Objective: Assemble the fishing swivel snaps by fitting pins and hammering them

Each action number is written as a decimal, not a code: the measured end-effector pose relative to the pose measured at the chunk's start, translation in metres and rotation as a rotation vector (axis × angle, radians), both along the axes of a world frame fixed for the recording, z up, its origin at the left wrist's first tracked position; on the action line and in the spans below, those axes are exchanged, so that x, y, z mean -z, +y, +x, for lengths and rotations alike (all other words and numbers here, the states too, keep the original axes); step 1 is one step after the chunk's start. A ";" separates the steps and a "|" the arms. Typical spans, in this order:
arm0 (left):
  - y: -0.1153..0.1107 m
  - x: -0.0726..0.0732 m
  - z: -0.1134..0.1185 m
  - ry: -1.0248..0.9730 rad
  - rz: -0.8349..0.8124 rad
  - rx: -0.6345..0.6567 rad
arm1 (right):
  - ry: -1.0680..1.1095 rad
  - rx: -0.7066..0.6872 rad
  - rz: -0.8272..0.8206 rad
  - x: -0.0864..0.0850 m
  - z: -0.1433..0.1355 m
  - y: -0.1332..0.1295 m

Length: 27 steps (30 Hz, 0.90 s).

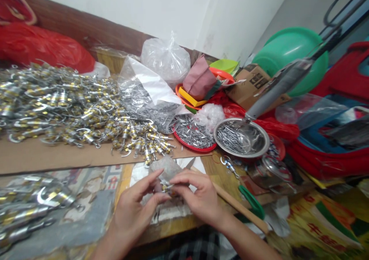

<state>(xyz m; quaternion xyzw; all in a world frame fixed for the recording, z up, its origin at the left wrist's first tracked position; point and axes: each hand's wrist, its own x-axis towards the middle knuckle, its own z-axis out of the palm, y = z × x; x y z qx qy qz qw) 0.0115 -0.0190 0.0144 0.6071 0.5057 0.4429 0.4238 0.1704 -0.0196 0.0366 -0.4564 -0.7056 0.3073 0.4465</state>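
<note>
Near the table's front edge, my left hand (137,202) and my right hand (198,194) meet over a pale cloth (161,214). Between their fingertips is a small metal piece (165,188), blurred and partly covered by the fingers. Both hands are closed in a pinch on it. Behind them lies a grey lump (168,167), its nature unclear. A large heap of silver and gold metal fittings with hooks (63,102) covers the cardboard (54,154) at the left. More fittings (29,210) lie at the front left.
A red tray of small metal parts (194,149) and a steel bowl of pins (266,146) stand behind my right hand. Right of it lie a wooden stick (240,206) and a green-handled tool (253,202). Plastic bags (165,58), a carton (249,81) and green basins (291,56) stand behind.
</note>
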 end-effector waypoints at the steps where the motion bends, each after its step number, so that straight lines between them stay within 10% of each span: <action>1: 0.000 0.000 0.000 0.017 0.018 -0.008 | 0.003 0.004 -0.005 0.000 -0.001 -0.001; 8: 0.001 -0.002 -0.005 -0.020 0.035 0.123 | 0.011 0.012 0.069 0.006 0.001 -0.012; 17: 0.000 -0.017 -0.008 0.102 -0.014 0.135 | -0.409 -0.154 0.705 0.012 0.018 -0.014; 21: -0.001 -0.020 -0.008 0.084 0.059 0.122 | -0.386 -0.135 0.654 0.009 0.017 -0.012; 27: -0.005 -0.010 -0.005 -0.142 -0.270 0.055 | -0.116 -0.036 0.344 0.012 0.003 -0.019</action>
